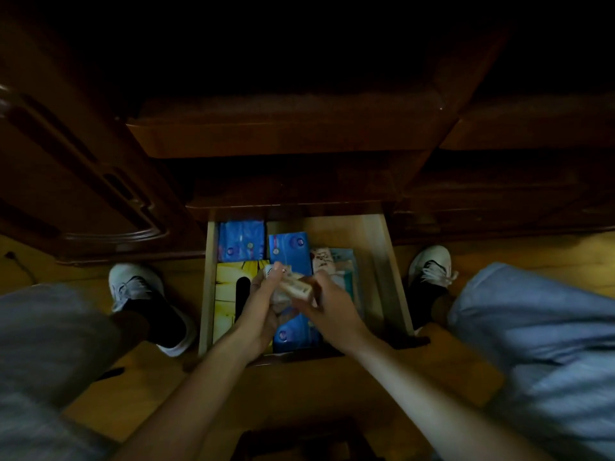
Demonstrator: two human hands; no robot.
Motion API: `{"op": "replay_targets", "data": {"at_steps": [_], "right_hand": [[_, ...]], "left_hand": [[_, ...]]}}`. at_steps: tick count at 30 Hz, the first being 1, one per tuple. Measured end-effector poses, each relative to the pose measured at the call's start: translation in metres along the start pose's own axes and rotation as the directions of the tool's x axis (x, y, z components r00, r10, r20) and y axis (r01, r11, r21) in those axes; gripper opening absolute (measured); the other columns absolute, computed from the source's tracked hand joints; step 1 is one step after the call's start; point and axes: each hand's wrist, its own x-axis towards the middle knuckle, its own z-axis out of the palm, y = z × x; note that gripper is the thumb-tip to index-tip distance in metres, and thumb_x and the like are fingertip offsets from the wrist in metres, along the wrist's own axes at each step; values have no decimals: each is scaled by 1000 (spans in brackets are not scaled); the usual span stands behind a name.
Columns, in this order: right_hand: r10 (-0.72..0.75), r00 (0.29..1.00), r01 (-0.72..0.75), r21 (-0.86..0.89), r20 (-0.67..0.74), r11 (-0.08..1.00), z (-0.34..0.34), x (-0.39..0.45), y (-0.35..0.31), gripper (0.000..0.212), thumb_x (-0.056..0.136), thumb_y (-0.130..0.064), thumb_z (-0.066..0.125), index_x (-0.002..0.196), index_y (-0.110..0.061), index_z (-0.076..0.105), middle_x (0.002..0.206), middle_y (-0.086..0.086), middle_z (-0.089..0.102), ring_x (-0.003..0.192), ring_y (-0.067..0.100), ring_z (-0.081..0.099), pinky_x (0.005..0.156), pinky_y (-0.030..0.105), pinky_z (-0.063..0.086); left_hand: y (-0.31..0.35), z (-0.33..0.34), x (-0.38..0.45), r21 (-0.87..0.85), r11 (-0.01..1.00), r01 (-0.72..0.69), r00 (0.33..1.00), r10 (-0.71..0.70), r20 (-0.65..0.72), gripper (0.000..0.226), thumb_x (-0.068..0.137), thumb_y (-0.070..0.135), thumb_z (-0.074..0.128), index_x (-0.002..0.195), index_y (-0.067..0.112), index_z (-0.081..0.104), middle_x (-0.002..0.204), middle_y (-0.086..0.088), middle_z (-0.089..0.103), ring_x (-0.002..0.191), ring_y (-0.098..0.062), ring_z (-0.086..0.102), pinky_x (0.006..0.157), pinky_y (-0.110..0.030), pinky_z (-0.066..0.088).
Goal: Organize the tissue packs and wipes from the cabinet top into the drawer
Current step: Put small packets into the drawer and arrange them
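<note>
An open wooden drawer (pixel 379 261) lies below me. Inside it are a blue tissue pack (pixel 240 241) at the back left, a second blue pack (pixel 289 248) beside it, a yellow tissue box (pixel 229 294) at the left, another blue pack (pixel 296 334) at the front, and a white-and-teal wipes pack (pixel 339 264) at the right. Over the drawer's middle, my left hand (pixel 263 304) and my right hand (pixel 327 302) both grip a small pale tissue pack (pixel 294 287). The pack is blurred.
Dark wooden cabinet fronts (pixel 100 181) rise behind the drawer, with a closed drawer (pixel 286 134) above it. My shoes (pixel 139 291) and knees flank the drawer on the wooden floor (pixel 299 387). A dark stool edge (pixel 299 440) sits at the bottom.
</note>
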Motion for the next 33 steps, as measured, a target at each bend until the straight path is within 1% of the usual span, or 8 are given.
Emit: {"op": "replay_targets", "data": {"at_steps": [5,11,16,21,24,27,30,33], "right_hand": [[-48,992,46,21,114,999,-2,3,7,50,89,-9,70,131,-31,56,130,-14,62,122,3,57,100,26,51],[142,989,-142,578,45,804,-5,17,6,47,87,6,67,119,-26,53,129,0,66,122,9,64,101,32,54],[181,984,-167,425,8,889,7,31,5,37,87,-6,76,119,-16,62,116,-8,65,114,13,64,100,38,55],[143,981,-186,447,130,875,7,43,8,22,91,-10,73,108,-24,68,107,-5,76,99,10,72,81,27,60],[78,996,-82,161,34,984,-1,56,19,21,97,-25,66,118,-26,67,116,-10,72,110,5,66,91,29,55],[103,987,-134,-279,-124,951,-12,81,36,58,95,-33,65,149,-30,41,148,-1,51,135,22,48,102,43,48],[293,956,-261,-487,-10,833,-19,101,54,78,95,-36,66,159,-37,20,162,2,31,146,32,32,106,49,42],[280,955,-157,-625,103,764,-16,112,70,66,94,-33,65,152,-32,36,154,3,40,139,31,41,104,45,44]], "left_hand": [[-7,-4,7,-45,999,-1,995,-3,-101,41,85,14,74,113,35,51,107,-13,76,90,-25,77,64,-35,61],[1,-13,14,-48,999,20,997,-23,-75,81,78,-1,77,145,26,40,126,-22,66,107,-39,70,91,-63,54],[2,-19,16,-8,1000,-16,989,15,-145,87,76,-11,73,146,30,41,127,-14,66,102,-37,71,82,-57,59],[-1,-25,21,-2,999,-55,973,53,-226,65,72,-10,79,118,31,59,107,-6,77,89,-27,76,64,-42,61],[-1,-30,26,29,996,-86,958,91,-271,65,70,-10,81,116,32,60,103,-2,77,83,-21,77,58,-36,60],[1,-35,28,59,993,-103,956,115,-271,73,70,-9,81,126,31,57,105,-1,78,86,-22,77,58,-34,60],[-1,-34,25,89,991,-103,955,124,-269,69,72,-7,81,122,35,59,108,1,77,91,-22,76,62,-35,61],[-6,-33,24,118,989,-95,961,122,-249,76,72,-6,81,133,30,54,117,-3,74,101,-27,73,79,-47,61]]}}
